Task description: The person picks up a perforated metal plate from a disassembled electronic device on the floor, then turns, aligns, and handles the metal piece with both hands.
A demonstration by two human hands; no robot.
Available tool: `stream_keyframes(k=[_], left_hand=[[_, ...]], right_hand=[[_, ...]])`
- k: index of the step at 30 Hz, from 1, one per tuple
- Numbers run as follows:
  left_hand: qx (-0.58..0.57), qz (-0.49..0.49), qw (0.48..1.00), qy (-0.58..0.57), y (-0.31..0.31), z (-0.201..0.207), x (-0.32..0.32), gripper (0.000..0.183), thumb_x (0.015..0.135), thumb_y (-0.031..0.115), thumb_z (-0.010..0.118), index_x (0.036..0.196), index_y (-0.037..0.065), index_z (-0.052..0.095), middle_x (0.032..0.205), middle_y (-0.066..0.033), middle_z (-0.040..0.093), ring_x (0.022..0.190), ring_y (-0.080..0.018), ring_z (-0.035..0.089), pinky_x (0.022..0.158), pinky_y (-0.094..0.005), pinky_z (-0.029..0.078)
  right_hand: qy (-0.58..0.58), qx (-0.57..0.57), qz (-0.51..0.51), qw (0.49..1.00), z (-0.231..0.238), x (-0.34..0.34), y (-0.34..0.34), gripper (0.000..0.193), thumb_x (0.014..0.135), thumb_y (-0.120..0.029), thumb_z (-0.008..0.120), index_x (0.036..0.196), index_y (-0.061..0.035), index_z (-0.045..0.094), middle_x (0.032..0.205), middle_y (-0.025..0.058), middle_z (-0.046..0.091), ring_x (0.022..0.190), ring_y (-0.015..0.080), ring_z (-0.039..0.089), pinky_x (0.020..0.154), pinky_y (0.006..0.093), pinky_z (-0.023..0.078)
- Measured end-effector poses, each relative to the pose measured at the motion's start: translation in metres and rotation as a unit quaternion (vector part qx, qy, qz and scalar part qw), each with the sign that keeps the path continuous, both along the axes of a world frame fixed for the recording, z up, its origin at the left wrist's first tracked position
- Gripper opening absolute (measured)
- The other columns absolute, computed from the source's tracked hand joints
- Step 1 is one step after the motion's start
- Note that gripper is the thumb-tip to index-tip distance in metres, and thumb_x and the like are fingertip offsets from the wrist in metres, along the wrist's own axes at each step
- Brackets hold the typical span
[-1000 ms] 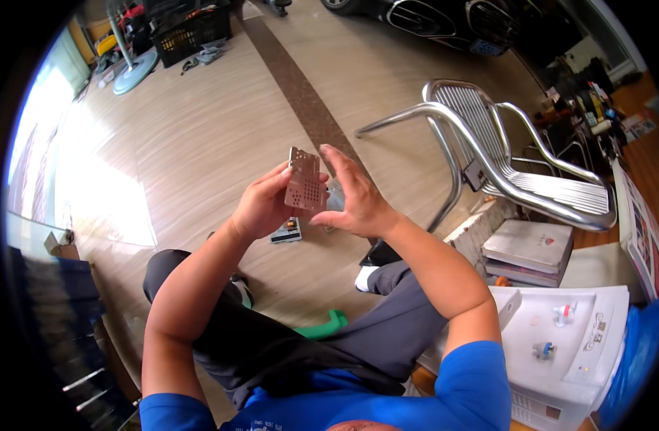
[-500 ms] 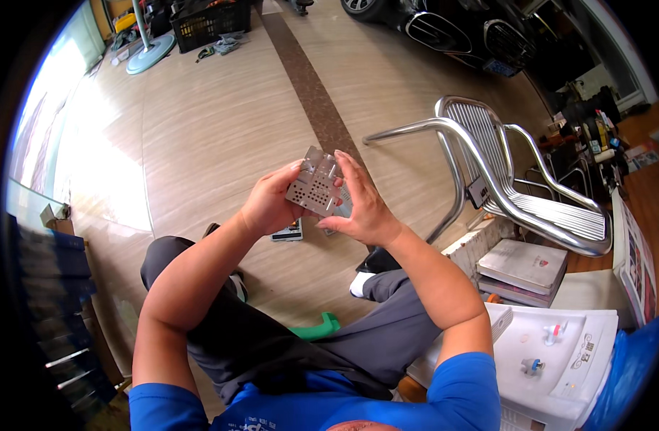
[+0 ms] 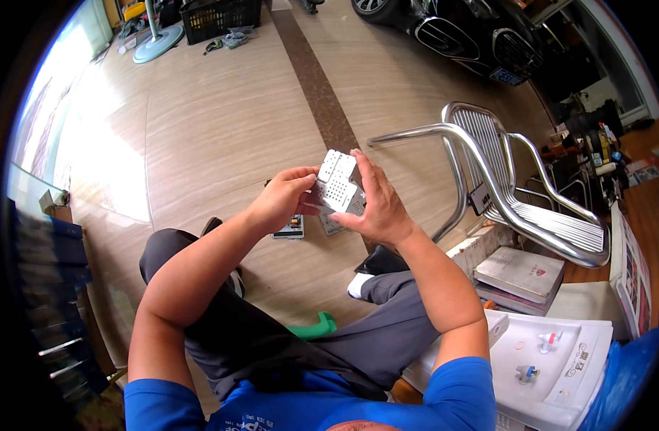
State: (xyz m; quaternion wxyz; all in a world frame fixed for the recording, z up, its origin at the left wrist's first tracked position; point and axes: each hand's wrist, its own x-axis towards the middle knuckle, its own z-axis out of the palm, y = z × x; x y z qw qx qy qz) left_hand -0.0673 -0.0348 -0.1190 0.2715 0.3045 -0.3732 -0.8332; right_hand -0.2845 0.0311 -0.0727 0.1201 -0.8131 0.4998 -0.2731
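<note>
A perforated sheet-metal cover [image 3: 336, 185], bright silver with rows of round holes, is up off the floor between my hands. My left hand [image 3: 281, 197] pinches its left edge between thumb and fingers. On the other side, my right hand [image 3: 381, 205] grips the right edge, thumb at the lower corner and fingers along the upper side. Below the hands, a small boxy unit [image 3: 291, 228] with parts showing inside lies on the floor. Beside it is a flat grey metal piece [image 3: 330, 222], partly hidden by the cover and my right hand.
A tubular steel chair [image 3: 527, 194] stands at the right, near stacked books [image 3: 520, 273] and a white water-dispenser panel [image 3: 552, 359] with two taps. Between my legs is a green curved object [image 3: 314, 328]. A black crate [image 3: 220, 20] and a dark vehicle [image 3: 451, 36] are farther off.
The metal cover has been tilted, so its face now catches the light and looks brighter. Both hands still hold it and have shifted slightly right.
</note>
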Motion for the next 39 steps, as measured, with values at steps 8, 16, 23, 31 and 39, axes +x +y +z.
stream_keyframes(k=[8, 16, 23, 31, 39], left_hand=[[-0.053, -0.012, 0.996, -0.068, 0.003, 0.000, -0.002, 0.042, 0.099, 0.018, 0.057, 0.138, 0.003, 0.050, 0.110, -0.0063, 0.065, 0.092, -0.0148, 0.065, 0.078, -0.0315, 0.055], [-0.075, 0.033, 0.993, -0.088, 0.004, 0.002, -0.003, 0.037, 0.094, 0.007, 0.064, 0.128, -0.002, 0.053, 0.101, -0.0086, 0.068, 0.083, -0.0145, 0.067, 0.072, -0.0284, 0.056], [-0.087, 0.024, 0.991, -0.102, 0.006, 0.000, -0.004, 0.036, 0.097, 0.008, 0.060, 0.131, 0.000, 0.053, 0.103, -0.0075, 0.068, 0.087, -0.0142, 0.067, 0.074, -0.0287, 0.055], [-0.118, -0.086, 0.988, -0.051, 0.007, 0.003, -0.005, 0.057, 0.096, 0.024, 0.065, 0.143, -0.001, 0.042, 0.120, -0.0079, 0.060, 0.104, -0.0142, 0.060, 0.087, -0.0313, 0.053], [-0.104, -0.094, 0.989, -0.042, 0.016, 0.000, -0.007, 0.073, 0.091, 0.044, 0.070, 0.142, 0.000, 0.041, 0.121, -0.0147, 0.058, 0.107, -0.0198, 0.058, 0.082, -0.0325, 0.052]], right_hand=[[0.000, -0.012, 0.019, 1.000, 0.000, 0.001, 0.000, 0.115, 0.066, -0.033, 0.090, 0.153, -0.0009, 0.021, 0.148, 0.0256, 0.038, 0.137, 0.0407, 0.041, 0.113, 0.0452, 0.038], [-0.005, -0.012, 0.020, 1.000, 0.002, 0.001, 0.001, 0.118, 0.063, -0.032, 0.092, 0.153, -0.0022, 0.022, 0.148, 0.0247, 0.039, 0.136, 0.0399, 0.042, 0.113, 0.0439, 0.039], [-0.013, -0.019, 0.027, 0.999, 0.001, -0.001, 0.001, 0.117, 0.064, -0.033, 0.092, 0.153, -0.0023, 0.023, 0.148, 0.0243, 0.039, 0.136, 0.0395, 0.043, 0.112, 0.0437, 0.040], [-0.022, -0.025, 0.038, 0.999, -0.003, 0.001, -0.002, 0.116, 0.061, -0.023, 0.093, 0.152, -0.0002, 0.024, 0.149, 0.0230, 0.041, 0.135, 0.0401, 0.044, 0.111, 0.0426, 0.041], [-0.017, -0.057, 0.084, 0.995, -0.008, 0.008, 0.002, 0.107, 0.068, -0.030, 0.089, 0.151, -0.0002, 0.028, 0.149, 0.0235, 0.038, 0.135, 0.0399, 0.043, 0.111, 0.0445, 0.040]])
